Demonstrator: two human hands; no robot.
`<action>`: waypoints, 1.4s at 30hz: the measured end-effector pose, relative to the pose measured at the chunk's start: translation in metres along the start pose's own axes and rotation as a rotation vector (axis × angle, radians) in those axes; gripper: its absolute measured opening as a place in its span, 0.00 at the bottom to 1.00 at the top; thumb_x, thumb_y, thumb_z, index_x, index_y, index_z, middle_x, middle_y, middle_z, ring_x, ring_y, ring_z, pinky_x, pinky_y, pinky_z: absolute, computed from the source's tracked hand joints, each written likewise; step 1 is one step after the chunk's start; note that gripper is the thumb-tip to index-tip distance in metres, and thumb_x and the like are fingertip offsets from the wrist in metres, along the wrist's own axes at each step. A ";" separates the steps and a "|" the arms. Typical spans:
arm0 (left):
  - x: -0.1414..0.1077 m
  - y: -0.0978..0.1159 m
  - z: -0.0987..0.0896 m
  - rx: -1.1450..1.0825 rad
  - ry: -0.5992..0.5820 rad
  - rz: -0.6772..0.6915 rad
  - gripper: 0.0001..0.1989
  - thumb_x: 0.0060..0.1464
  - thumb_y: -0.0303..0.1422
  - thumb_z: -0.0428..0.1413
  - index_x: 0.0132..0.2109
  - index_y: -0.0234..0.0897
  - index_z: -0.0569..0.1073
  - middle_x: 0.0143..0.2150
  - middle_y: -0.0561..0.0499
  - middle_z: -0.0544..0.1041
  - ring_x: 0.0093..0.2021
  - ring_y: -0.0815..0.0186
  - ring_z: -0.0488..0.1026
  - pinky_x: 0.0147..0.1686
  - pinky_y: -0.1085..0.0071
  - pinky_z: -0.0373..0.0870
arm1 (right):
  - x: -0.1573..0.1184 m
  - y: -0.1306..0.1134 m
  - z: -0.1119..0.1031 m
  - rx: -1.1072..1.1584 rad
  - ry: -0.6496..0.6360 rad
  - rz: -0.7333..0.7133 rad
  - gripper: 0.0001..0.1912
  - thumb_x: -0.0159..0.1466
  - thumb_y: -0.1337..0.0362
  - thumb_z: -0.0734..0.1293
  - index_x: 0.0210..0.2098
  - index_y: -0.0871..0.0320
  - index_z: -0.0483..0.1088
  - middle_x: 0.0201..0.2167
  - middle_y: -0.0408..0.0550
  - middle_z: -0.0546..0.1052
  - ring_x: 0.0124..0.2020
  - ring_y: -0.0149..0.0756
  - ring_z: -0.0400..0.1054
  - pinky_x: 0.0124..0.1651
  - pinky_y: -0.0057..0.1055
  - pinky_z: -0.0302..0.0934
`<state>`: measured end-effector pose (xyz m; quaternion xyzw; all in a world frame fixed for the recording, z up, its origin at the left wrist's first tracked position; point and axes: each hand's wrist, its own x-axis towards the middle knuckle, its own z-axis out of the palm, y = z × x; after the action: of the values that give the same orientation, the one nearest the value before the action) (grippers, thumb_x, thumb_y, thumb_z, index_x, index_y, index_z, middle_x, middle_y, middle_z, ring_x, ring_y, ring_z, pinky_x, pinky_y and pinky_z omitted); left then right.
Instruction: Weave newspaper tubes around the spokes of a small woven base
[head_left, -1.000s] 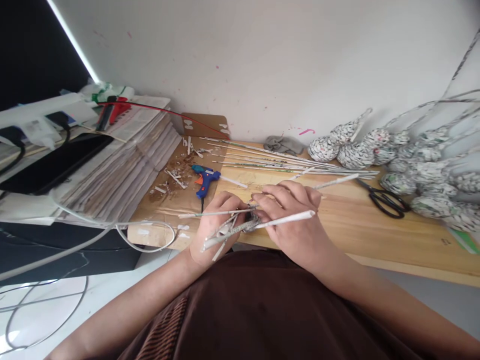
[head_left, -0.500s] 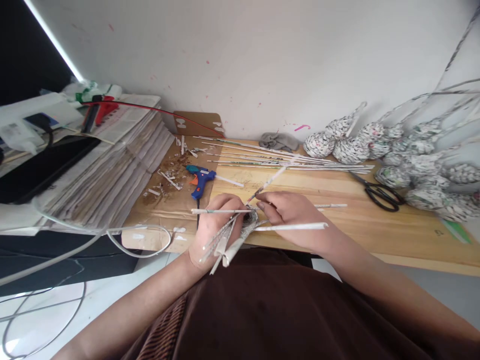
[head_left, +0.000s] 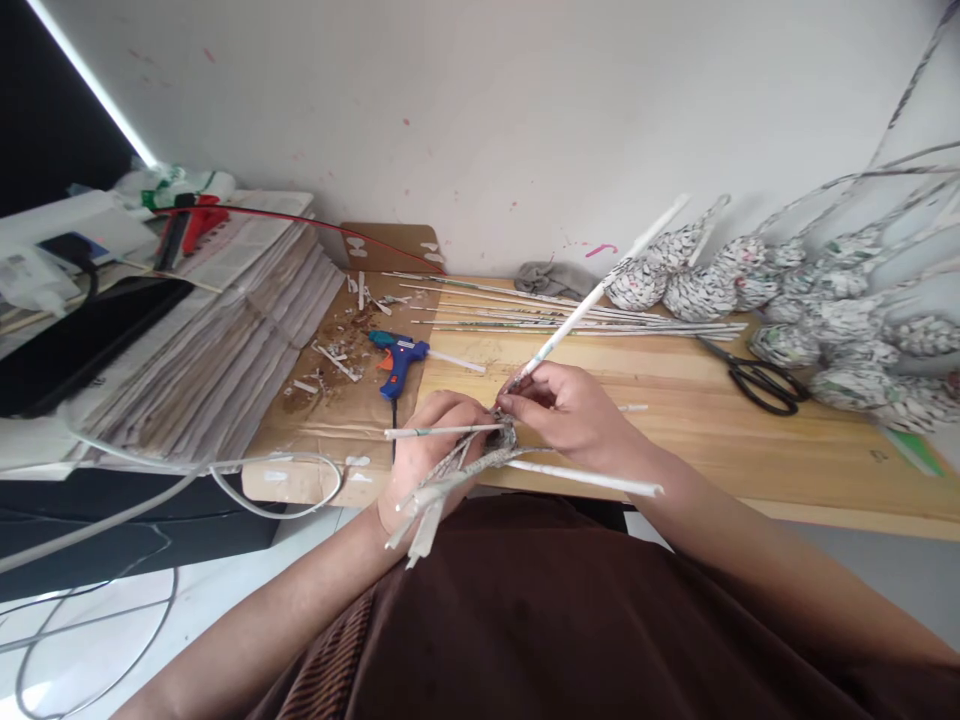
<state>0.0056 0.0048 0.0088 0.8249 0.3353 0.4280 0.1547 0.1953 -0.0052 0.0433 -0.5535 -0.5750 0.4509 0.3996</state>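
My left hand (head_left: 439, 445) is wrapped round a small piece woven from rolled newspaper (head_left: 506, 435), close to my body at the table's front edge. Several paper ends (head_left: 427, 505) stick out from it toward me, and one paper tube (head_left: 589, 476) points off to the right. Between the thumb and fingers of my right hand (head_left: 562, 405) is a paper tube (head_left: 581, 310), pinched near its lower end. This tube slants up and right toward the wall. Its lower end meets the woven piece; the exact join is hidden by my fingers.
A blue glue gun (head_left: 401, 362) lies on cardboard (head_left: 300, 440) among paper scraps. Long paper sticks (head_left: 525, 318) lie along the back of the wooden table (head_left: 690, 440). Black scissors (head_left: 765, 385) and several woven paper balls (head_left: 701, 292) are at right. Stacked newspapers (head_left: 262, 320) stand at left.
My right hand has risen slightly and moved its pinch; the tube in it now reaches farther up and right. The loose ends have swung, and the tube pointing right has dipped.
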 end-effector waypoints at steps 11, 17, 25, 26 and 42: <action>0.000 0.002 0.000 0.014 0.038 -0.006 0.05 0.59 0.26 0.58 0.36 0.40 0.78 0.37 0.50 0.80 0.40 0.66 0.77 0.44 0.69 0.75 | 0.002 0.004 -0.004 0.030 0.073 0.034 0.07 0.56 0.67 0.68 0.22 0.57 0.69 0.23 0.41 0.77 0.28 0.33 0.72 0.30 0.27 0.61; 0.000 0.003 0.002 0.041 0.014 -0.063 0.06 0.61 0.28 0.56 0.36 0.40 0.76 0.39 0.50 0.80 0.42 0.64 0.77 0.45 0.67 0.75 | -0.013 -0.008 -0.004 -0.146 0.070 -0.112 0.08 0.58 0.67 0.68 0.23 0.58 0.72 0.21 0.40 0.73 0.25 0.31 0.66 0.28 0.27 0.57; 0.006 0.009 -0.002 0.081 0.006 -0.071 0.03 0.60 0.27 0.57 0.37 0.39 0.75 0.35 0.51 0.80 0.38 0.65 0.77 0.41 0.70 0.74 | -0.021 -0.004 -0.002 -0.431 0.103 -0.482 0.06 0.62 0.67 0.69 0.28 0.55 0.74 0.28 0.44 0.79 0.34 0.36 0.72 0.44 0.35 0.63; 0.006 0.009 -0.002 0.101 0.004 -0.069 0.03 0.59 0.27 0.57 0.39 0.39 0.75 0.35 0.51 0.80 0.38 0.65 0.77 0.41 0.70 0.74 | -0.021 -0.002 -0.002 -0.452 0.089 -0.528 0.05 0.62 0.68 0.68 0.30 0.55 0.74 0.29 0.44 0.79 0.34 0.36 0.72 0.46 0.35 0.62; 0.006 -0.002 0.005 0.143 -0.004 -0.058 0.08 0.54 0.22 0.56 0.37 0.39 0.77 0.38 0.50 0.82 0.40 0.63 0.80 0.44 0.68 0.76 | -0.019 0.007 0.018 -0.683 0.246 -0.530 0.12 0.60 0.73 0.63 0.42 0.55 0.69 0.33 0.46 0.78 0.35 0.38 0.72 0.39 0.32 0.63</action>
<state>0.0115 0.0098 0.0082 0.8247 0.3885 0.3964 0.1082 0.1815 -0.0258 0.0329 -0.5369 -0.7610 0.0480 0.3610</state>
